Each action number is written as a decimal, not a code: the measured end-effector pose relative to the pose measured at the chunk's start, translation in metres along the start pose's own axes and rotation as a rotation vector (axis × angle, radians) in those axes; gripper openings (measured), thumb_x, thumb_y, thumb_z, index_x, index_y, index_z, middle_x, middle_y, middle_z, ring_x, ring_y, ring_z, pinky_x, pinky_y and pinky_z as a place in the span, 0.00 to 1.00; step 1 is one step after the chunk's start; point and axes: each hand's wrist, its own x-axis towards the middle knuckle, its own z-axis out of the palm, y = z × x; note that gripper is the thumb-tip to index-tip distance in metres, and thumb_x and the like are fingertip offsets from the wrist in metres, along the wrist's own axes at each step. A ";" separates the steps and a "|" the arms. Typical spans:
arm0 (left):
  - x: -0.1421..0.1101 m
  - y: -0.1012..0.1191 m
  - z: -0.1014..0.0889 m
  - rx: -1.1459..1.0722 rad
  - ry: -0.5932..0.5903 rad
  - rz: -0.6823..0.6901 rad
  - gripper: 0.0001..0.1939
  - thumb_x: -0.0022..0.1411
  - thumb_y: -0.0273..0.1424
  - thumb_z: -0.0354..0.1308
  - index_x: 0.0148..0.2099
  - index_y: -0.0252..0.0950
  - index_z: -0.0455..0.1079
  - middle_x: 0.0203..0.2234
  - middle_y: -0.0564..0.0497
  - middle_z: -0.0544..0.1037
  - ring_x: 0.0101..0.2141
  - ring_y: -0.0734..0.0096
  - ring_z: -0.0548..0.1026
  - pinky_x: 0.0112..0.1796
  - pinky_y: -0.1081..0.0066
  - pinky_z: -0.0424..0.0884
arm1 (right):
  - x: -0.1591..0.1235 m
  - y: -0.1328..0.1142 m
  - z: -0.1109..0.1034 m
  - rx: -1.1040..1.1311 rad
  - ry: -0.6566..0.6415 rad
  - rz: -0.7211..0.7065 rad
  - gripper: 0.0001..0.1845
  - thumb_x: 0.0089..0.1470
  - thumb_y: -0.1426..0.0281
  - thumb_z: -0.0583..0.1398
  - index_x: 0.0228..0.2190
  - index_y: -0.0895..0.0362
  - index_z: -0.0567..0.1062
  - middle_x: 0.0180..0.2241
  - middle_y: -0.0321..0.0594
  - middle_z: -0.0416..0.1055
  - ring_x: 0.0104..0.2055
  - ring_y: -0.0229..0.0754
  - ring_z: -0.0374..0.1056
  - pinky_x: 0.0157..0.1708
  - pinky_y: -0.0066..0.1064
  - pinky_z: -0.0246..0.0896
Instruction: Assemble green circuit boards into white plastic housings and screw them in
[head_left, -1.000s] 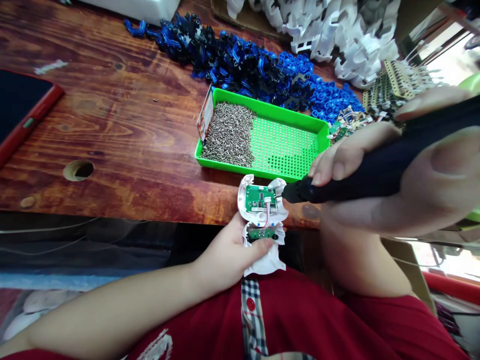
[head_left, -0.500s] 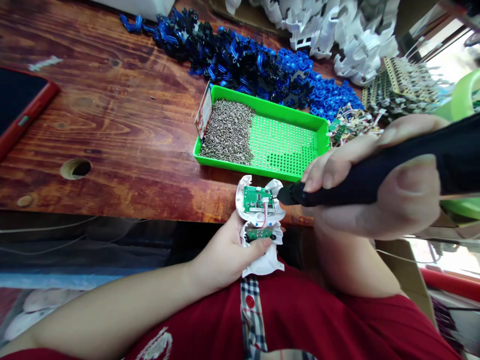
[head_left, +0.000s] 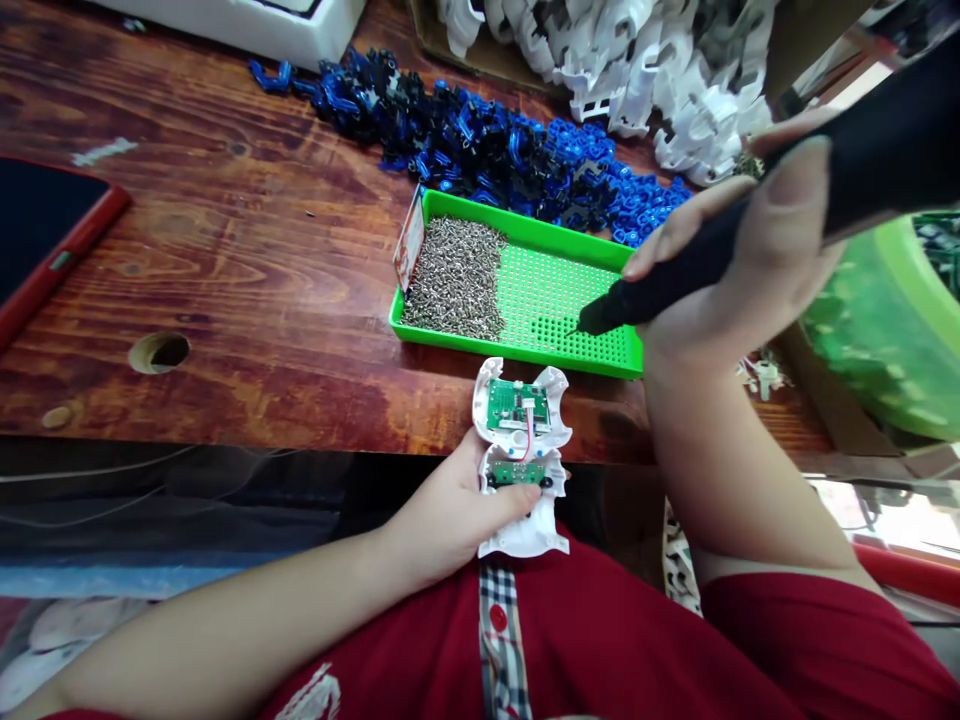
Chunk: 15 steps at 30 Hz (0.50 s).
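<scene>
My left hand (head_left: 469,495) grips a white plastic housing (head_left: 529,530) near the table's front edge, thumb across its lower part. Inside the housing sit a green circuit board (head_left: 510,403) and a smaller board below, joined by a thin red and white cable. Wrapped round a black electric screwdriver (head_left: 690,265) is my right hand (head_left: 765,260). The screwdriver's bit points down over the perforated end of a green tray (head_left: 517,352); whether it touches the tray I cannot tell. Many small screws (head_left: 454,275) fill the tray's left part.
Behind the tray lies a heap of blue and black plastic parts (head_left: 480,130). White housings (head_left: 637,60) are piled at the back right. A red-edged dark device (head_left: 45,235) lies at the left, near a round table hole (head_left: 159,352). A light green tub (head_left: 885,330) stands at the right.
My right hand has lifted the screwdriver off the circuit board and moved it up, over the tray's perforated end. My left hand still holds the housing in nearly the same place.
</scene>
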 end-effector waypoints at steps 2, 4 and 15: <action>0.000 0.001 0.000 -0.004 -0.004 -0.001 0.31 0.50 0.28 0.63 0.56 0.33 0.59 0.42 0.44 0.76 0.41 0.62 0.73 0.38 0.69 0.67 | 0.004 0.015 0.014 0.133 0.139 -0.165 0.13 0.55 0.57 0.53 0.38 0.51 0.62 0.23 0.27 0.57 0.17 0.23 0.57 0.16 0.20 0.53; 0.000 0.001 0.000 0.002 0.003 -0.001 0.31 0.49 0.28 0.63 0.56 0.33 0.59 0.42 0.44 0.76 0.40 0.62 0.73 0.38 0.68 0.67 | 0.007 0.024 0.024 0.211 0.151 -0.213 0.10 0.55 0.61 0.54 0.37 0.53 0.65 0.24 0.26 0.59 0.16 0.21 0.57 0.16 0.17 0.53; -0.001 0.006 0.001 0.004 0.013 -0.026 0.31 0.49 0.27 0.63 0.56 0.32 0.59 0.38 0.46 0.77 0.38 0.63 0.73 0.37 0.69 0.66 | 0.012 0.032 0.027 0.260 0.198 -0.263 0.08 0.54 0.65 0.56 0.35 0.55 0.65 0.20 0.23 0.59 0.15 0.22 0.59 0.14 0.15 0.54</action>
